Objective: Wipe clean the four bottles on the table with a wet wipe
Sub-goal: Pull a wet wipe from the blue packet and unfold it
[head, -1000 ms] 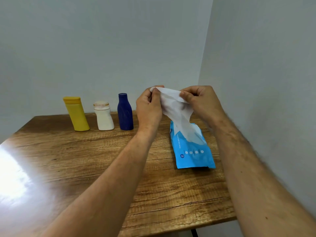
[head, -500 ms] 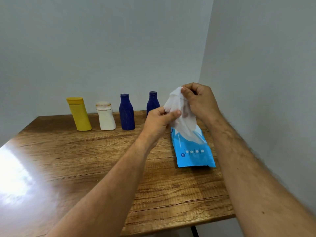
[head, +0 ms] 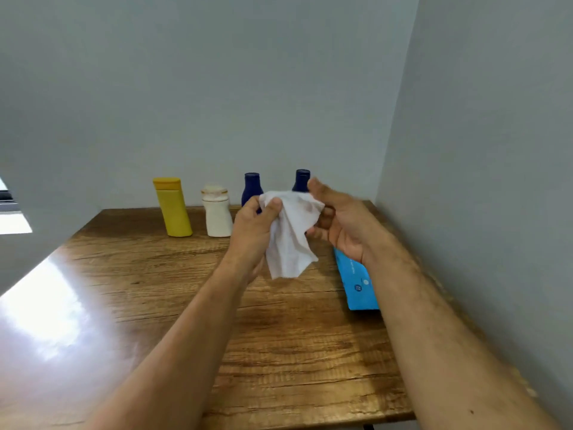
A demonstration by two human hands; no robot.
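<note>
The worktop [head: 130, 293] is glossy brown wood grain, set into a corner of pale walls, with a bright glare on its left part. Along its far edge stand four bottles in a row: a yellow bottle [head: 173, 207], a white bottle [head: 217, 212], and two dark blue bottles [head: 250, 187] [head: 301, 180]. A blue wipe pack [head: 356, 280] lies flat near the right edge.

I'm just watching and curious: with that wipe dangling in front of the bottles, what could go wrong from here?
The wet wipe hangs from a pinch of the left hand; the right hand is open behind it, so it might slip. Both hands hide much of the two dark blue bottles, so a reach could topple one. The yellow bottle looks tilted and may tip when rubbed.
</note>
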